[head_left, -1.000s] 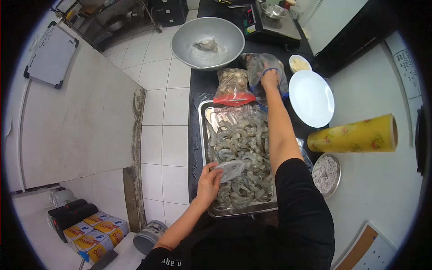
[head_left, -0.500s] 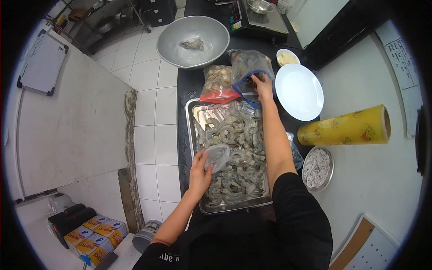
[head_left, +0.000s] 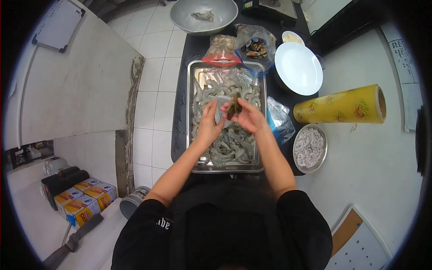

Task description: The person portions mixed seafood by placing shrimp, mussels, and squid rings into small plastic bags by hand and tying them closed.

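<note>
"What are the hands doing?"

"The left hand (head_left: 209, 129), thumb and fingers a little apart, holds a clear bag (head_left: 222, 104). The right hand (head_left: 252, 119) pinches some dark green shells (head_left: 233, 108) between thumb and fingers, just beside it."

"Over what?"

"A metal tray (head_left: 189, 121) of grey shrimp (head_left: 234, 146)."

"And farther off?"

"Past the tray's far edge, a red-edged bag (head_left: 222, 45), then a blue-edged bag (head_left: 253, 32) holding more shells (head_left: 255, 48). Beyond them, a big metal bowl (head_left: 182, 17)."
</note>
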A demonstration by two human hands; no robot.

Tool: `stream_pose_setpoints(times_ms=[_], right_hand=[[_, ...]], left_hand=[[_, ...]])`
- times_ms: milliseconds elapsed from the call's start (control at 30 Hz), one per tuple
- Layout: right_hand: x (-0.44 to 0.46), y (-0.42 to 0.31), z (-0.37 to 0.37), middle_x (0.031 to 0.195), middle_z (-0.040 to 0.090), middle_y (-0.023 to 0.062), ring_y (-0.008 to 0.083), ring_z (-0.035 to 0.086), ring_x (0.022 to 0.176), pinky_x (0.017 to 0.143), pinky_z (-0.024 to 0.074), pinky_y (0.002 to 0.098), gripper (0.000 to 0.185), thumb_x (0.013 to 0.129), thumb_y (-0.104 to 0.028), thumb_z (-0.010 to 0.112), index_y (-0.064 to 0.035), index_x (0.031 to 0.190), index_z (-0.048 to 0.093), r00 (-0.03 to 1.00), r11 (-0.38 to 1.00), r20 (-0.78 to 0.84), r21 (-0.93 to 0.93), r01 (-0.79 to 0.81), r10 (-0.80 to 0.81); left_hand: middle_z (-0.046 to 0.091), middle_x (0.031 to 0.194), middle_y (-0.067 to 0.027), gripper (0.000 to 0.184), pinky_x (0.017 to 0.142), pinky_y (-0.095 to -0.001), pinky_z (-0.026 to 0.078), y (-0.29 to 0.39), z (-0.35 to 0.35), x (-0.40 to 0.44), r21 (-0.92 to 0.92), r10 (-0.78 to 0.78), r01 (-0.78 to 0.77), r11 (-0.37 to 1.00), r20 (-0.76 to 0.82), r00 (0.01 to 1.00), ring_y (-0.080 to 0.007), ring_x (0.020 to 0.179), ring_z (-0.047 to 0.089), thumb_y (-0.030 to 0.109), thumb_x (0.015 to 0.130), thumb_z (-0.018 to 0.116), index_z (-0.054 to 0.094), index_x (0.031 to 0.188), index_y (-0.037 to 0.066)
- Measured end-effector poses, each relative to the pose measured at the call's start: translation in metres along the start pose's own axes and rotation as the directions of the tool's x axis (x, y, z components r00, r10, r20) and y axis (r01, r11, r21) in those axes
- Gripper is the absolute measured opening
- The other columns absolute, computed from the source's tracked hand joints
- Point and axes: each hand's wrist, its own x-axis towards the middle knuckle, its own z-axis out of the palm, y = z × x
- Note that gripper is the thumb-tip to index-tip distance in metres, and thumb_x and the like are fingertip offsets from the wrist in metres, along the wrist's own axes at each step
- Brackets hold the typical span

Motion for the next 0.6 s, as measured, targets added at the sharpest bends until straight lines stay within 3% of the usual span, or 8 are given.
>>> stream_pose_setpoints(times_ms=[33,100,200,367,433,467,533,600], right_hand=[[-0.002,0.010,-0.006,0.109,0.063,0.0142,0.0277,0.061,0.104,0.088,0.0496,0.0450,0.031,0.094,-0.021,0.053,-0.0029,0.119,0.052,0.998,0.994,-0.058,-0.105,0.016,-0.022],[-0.010,0.021,-0.013,0.110,0.063,0.0124,0.0256,0.060,0.104,0.088,0.0486,0.0434,0.031,0.093,-0.019,0.054,-0.0032,0.119,0.053,0.992,0.977,-0.115,-0.210,0.026,-0.052],[-0.023,0.025,-0.006,0.106,0.062,0.0032,0.0147,0.058,0.091,0.077,0.0479,0.0326,0.027,0.092,-0.013,0.055,-0.0055,0.117,0.058,0.952,0.886,-0.280,-0.462,-0.025,-0.119],[-0.036,0.033,-0.014,0.102,0.064,0.0059,0.0150,0.059,0.089,0.075,0.0474,0.0299,0.032,0.091,-0.014,0.056,-0.0025,0.121,0.058,0.953,0.761,-0.279,-0.643,-0.091,-0.122],[-0.043,0.036,-0.012,0.104,0.065,0.0093,0.0165,0.061,0.088,0.076,0.0479,0.0295,0.033,0.090,-0.014,0.055,-0.0011,0.121,0.057,0.974,0.447,-0.114,-0.894,-0.015,-0.196],[-0.044,0.035,-0.014,0.100,0.063,0.0046,0.0093,0.056,0.081,0.073,0.0461,0.0240,0.037,0.092,-0.012,0.053,-0.0005,0.128,0.053,0.982,0.321,-0.084,-0.947,-0.025,-0.171],[-0.047,0.032,-0.012,0.100,0.064,0.0060,0.0098,0.058,0.081,0.072,0.0476,0.0243,0.036,0.092,-0.010,0.053,-0.0005,0.127,0.054,0.981,0.229,-0.110,-0.971,-0.072,-0.159],[-0.048,0.033,-0.011,0.100,0.065,0.0074,0.0104,0.060,0.080,0.071,0.0490,0.0246,0.035,0.092,-0.009,0.053,-0.0005,0.126,0.055,0.979,0.131,-0.137,-0.984,-0.118,-0.152]], left_hand=[[0.042,0.132,-0.0191,0.071,0.083,-0.0305,0.046,0.001,0.003,-0.003,-0.004,0.002,-0.002,1.000,-0.004,1.000,-0.0289,0.103,0.055,0.002,0.072,0.069,0.039,0.136,0.000],[0.040,0.134,-0.0183,0.073,0.093,-0.0310,0.042,0.000,0.006,-0.011,0.053,0.037,-0.035,0.998,-0.029,0.999,-0.0323,0.122,0.044,0.003,0.071,0.069,0.038,0.137,0.000],[0.038,0.135,-0.0200,0.073,0.093,-0.0342,0.044,0.006,0.009,-0.027,0.046,-0.029,0.029,0.999,0.008,1.000,-0.0354,0.125,0.042,-0.003,0.071,0.068,0.037,0.137,-0.003],[0.034,0.137,-0.0200,0.071,0.092,-0.0358,0.045,0.010,0.015,-0.046,0.043,-0.062,0.063,0.997,-0.007,0.998,-0.0364,0.123,0.044,-0.003,0.072,0.068,0.036,0.135,-0.007],[0.033,0.138,-0.0201,0.070,0.092,-0.0365,0.045,0.013,0.015,-0.051,0.006,-0.104,0.104,0.995,-0.012,0.995,-0.0368,0.122,0.044,-0.002,0.072,0.068,0.036,0.135,-0.008],[0.031,0.139,-0.0200,0.070,0.093,-0.0371,0.045,0.013,0.016,-0.054,-0.025,-0.147,0.147,0.989,-0.014,0.989,-0.0376,0.122,0.044,-0.003,0.073,0.067,0.035,0.135,-0.007],[0.030,0.139,-0.0199,0.070,0.093,-0.0376,0.045,0.015,0.016,-0.058,-0.060,-0.193,0.192,0.980,-0.018,0.981,-0.0383,0.122,0.044,-0.003,0.073,0.067,0.034,0.135,-0.007],[0.030,0.139,-0.0199,0.070,0.094,-0.0382,0.044,0.016,0.015,-0.060,0.025,-0.101,0.102,0.994,-0.032,0.994,-0.0395,0.123,0.043,-0.003,0.074,0.065,0.033,0.136,-0.007]])
